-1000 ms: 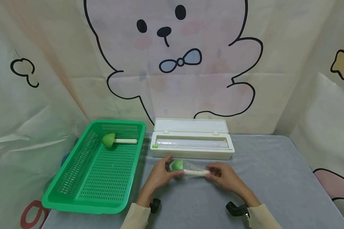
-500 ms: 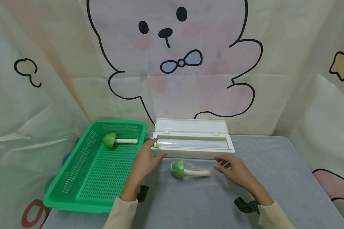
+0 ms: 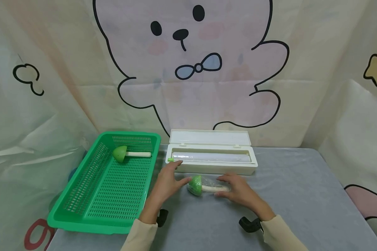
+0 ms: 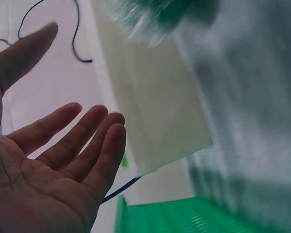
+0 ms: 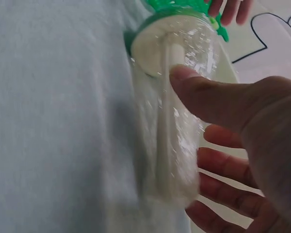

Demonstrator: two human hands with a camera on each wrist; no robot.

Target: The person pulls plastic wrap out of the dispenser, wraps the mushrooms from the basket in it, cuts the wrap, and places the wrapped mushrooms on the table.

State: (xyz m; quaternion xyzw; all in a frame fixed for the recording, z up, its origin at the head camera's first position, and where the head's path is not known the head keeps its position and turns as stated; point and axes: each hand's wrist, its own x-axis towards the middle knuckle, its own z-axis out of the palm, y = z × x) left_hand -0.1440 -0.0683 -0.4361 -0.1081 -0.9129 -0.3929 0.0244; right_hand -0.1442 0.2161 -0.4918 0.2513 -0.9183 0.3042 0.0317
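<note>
A toy mushroom [image 3: 194, 185] with a green cap and white stem lies on the grey table, wrapped in clear plastic film, its cap to the left. My right hand [image 3: 239, 190] spreads around the stem end. In the right wrist view its thumb [image 5: 203, 94] overlaps the wrapped stem [image 5: 165, 150], while the other fingers lie along the far side with a gap to the thumb. My left hand [image 3: 167, 184] is open, thumb tip close to the cap and fingertips in front of the white box. Nothing shows in the left palm [image 4: 48, 189].
Behind the mushroom stands a white cling film box [image 3: 213, 169] with its lid up and a roll [image 3: 210, 157] inside. At left, a green basket [image 3: 97, 228] holds an unwrapped toy mushroom [image 3: 120, 154]. A cloth backdrop [image 3: 301, 104] hangs behind.
Both hands held the wrapped mushroom, then let go and drew apart, leaving it on the table. Now they have come back inward, the right one over the stem.
</note>
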